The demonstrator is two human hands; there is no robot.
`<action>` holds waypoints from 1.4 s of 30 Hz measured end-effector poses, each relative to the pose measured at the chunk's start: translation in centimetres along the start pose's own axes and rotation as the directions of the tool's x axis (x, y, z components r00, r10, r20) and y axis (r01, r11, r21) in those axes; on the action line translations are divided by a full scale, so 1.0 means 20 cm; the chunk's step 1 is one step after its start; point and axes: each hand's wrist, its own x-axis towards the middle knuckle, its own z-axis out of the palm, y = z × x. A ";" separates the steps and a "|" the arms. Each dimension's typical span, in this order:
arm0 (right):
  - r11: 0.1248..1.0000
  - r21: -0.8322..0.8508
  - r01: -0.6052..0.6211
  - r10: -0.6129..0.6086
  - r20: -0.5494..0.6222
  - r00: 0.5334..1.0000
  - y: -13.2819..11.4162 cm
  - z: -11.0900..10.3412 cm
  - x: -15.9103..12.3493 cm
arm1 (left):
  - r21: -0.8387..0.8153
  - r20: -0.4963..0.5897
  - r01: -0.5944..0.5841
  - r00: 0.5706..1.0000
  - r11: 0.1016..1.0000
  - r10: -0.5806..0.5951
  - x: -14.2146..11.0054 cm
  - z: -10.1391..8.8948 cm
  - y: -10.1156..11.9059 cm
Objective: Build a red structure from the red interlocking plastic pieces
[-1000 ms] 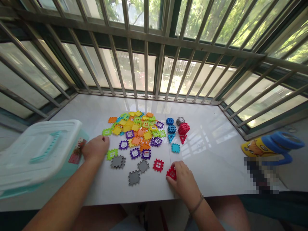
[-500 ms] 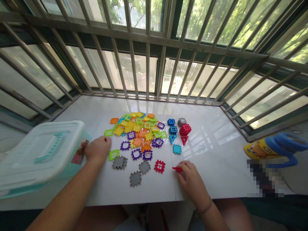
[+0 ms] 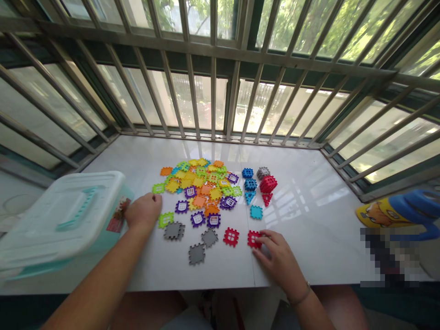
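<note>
My right hand (image 3: 279, 253) is near the table's front edge, with thumb and fingertips at the right side of a red square window tile (image 3: 253, 239). That tile shows its face upward, and I cannot tell whether it touches the table. Another red window tile (image 3: 231, 237) lies to its left. My left hand (image 3: 143, 211) rests as a closed fist between the lidded box and the pile of tiles; nothing shows in it. Grey tiles (image 3: 197, 254) and a green tile (image 3: 166, 219) lie between my hands, with purple tiles (image 3: 198, 219) behind them.
A mixed pile of notched plastic tiles (image 3: 187, 179) covers the table's middle. To its right stand blue stacks (image 3: 250, 184), a red stack (image 3: 268, 184), small triangles (image 3: 267, 199) and a cyan tile (image 3: 256, 212). The lidded box (image 3: 103, 229) is left; a yellow-blue bottle (image 3: 381, 211) is right.
The red tile at my right hand has turned from edge-on to face up, and my right fingers have opened out a little. My left fist stays in place. The view has shifted slightly.
</note>
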 end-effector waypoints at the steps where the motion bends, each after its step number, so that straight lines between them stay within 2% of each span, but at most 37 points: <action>1: 1.000 -0.009 0.001 -0.002 -0.011 1.000 -0.01 0.01 0.00 | 0.001 -0.002 -0.002 1.000 1.000 0.002 0.00 0.00 0.00; 3: 0.999 -0.034 -0.019 0.017 -0.060 0.998 -0.03 0.03 -0.01 | 0.007 -0.002 -0.004 1.000 1.000 0.004 0.00 0.00 0.00; 6: 0.988 -0.110 -0.108 0.090 -0.159 0.983 -0.08 0.09 -0.03 | 0.015 -0.002 -0.001 1.000 1.000 0.001 0.00 0.01 0.00; 8: 0.973 -0.166 -0.160 0.129 -0.185 0.974 -0.11 0.13 -0.04 | 0.018 -0.008 -0.001 1.000 1.000 0.002 0.00 0.01 0.00; 11: 0.966 -0.194 -0.173 0.141 -0.168 0.976 -0.13 0.14 -0.03 | 0.021 -0.012 -0.001 1.000 1.000 0.002 0.00 0.01 0.00; 17: 0.969 -0.183 -0.164 0.139 -0.143 0.980 -0.10 0.09 0.00 | 0.017 -0.010 -0.009 1.000 1.000 0.009 0.01 0.02 -0.01; 20: 0.953 -0.227 -0.202 0.174 -0.139 0.975 -0.10 0.08 -0.01 | 0.016 -0.017 -0.010 1.000 1.000 0.011 0.01 0.03 -0.01; 23: 0.955 -0.171 -0.243 0.226 -0.112 0.968 -0.12 0.09 -0.02 | 0.016 -0.017 -0.004 1.000 1.000 0.004 0.01 0.03 -0.01; 26: 0.972 -0.103 -0.210 0.195 -0.145 0.970 -0.14 0.08 -0.02 | 0.017 -0.016 0.003 1.000 1.000 -0.003 0.01 0.03 -0.01; 29: 0.981 -0.125 -0.146 0.118 -0.209 0.971 -0.14 0.08 -0.02 | 0.016 -0.021 0.004 1.000 1.000 -0.004 0.02 0.03 -0.01; 35: 0.980 -0.068 -0.188 0.179 -0.124 0.976 -0.11 0.06 -0.04 | 0.010 -0.030 -0.003 1.000 1.000 0.003 0.03 0.05 -0.03; 42: 0.996 -0.058 -0.066 0.061 -0.081 0.995 -0.11 0.05 -0.03 | 0.005 -0.030 0.007 1.000 1.000 -0.007 0.03 0.05 -0.02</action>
